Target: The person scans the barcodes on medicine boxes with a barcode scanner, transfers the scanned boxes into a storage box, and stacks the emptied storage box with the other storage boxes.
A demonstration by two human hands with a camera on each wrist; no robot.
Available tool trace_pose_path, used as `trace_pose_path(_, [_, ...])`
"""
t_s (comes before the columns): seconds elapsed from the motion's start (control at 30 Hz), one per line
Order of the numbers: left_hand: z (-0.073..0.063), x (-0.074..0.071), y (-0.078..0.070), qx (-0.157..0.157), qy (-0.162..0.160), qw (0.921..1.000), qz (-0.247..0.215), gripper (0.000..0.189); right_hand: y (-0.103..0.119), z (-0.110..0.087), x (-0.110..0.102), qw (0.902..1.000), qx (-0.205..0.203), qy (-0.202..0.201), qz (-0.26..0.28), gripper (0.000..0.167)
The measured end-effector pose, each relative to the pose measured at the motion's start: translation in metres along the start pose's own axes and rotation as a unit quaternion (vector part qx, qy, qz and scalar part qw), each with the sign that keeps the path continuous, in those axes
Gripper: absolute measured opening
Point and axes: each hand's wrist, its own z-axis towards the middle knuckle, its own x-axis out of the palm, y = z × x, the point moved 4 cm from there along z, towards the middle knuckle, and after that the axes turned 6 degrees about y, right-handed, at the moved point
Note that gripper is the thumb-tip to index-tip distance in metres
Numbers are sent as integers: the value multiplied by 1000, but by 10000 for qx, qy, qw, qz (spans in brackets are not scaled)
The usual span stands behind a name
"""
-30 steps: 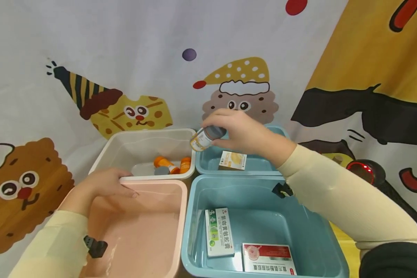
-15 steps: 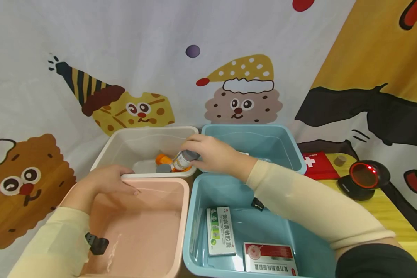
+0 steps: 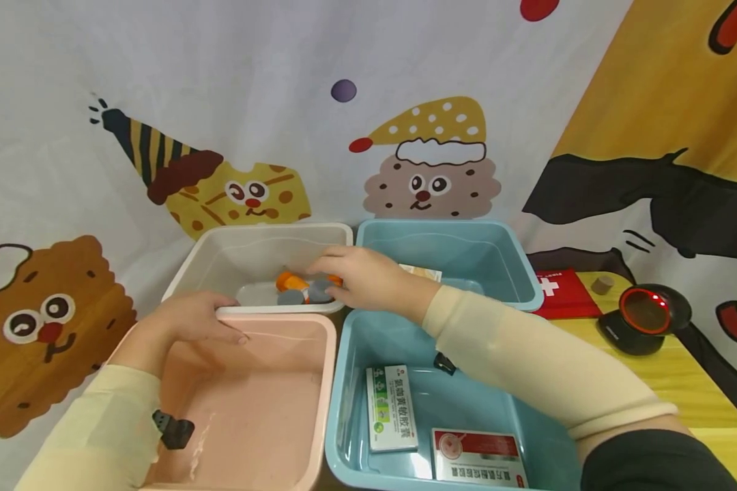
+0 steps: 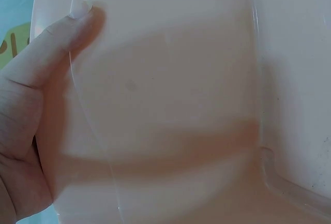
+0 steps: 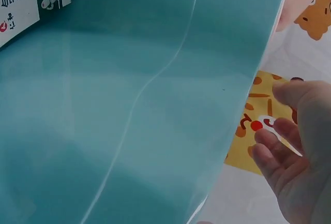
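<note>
My left hand point(image 3: 190, 319) holds the rim of the pink bin point(image 3: 328, 382) at its far left. In the left wrist view its thumb point(image 4: 57, 43) lies along the pink inner wall. My right hand point(image 3: 368, 281) hovers over the right end of the off-white bin point(image 3: 270, 229), thumb and fingers apart and nothing between them in the right wrist view. Just beside its fingertips, a medicine bottle with a grey cap point(image 3: 321, 291) lies in that bin. Next to it are an orange bottle point(image 3: 291, 281) and another grey cap point(image 3: 291, 297).
The near blue bin point(image 3: 344, 382) holds a green-and-white medicine box point(image 3: 392, 409) and a red-and-white one point(image 3: 479, 457). A small box point(image 3: 421, 272) sits in the far blue bin point(image 3: 531, 273). A red first-aid pouch point(image 3: 568, 293) and a black scanner point(image 3: 641, 319) stand at right.
My right hand has brought the grey-capped bottle left and down from above the far blue bin into the off-white bin and let go of it. The left hand has stayed put.
</note>
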Motion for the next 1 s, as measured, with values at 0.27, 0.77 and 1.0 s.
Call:
trace_pose_path(0.27, [0, -3, -3, 253, -41, 9997, 27, 49, -5, -13, -4, 9999, 27, 95, -84, 34])
trace_pose_path(0.77, [1, 1, 2, 233, -34, 9997, -102, 47, -7, -54, -3, 9993, 22, 214, -301, 23])
trace_pose_path(1.0, [0, 1, -1, 157, -38, 9998, -143, 49, 1, -69, 13, 9940, 239, 984, -411, 47])
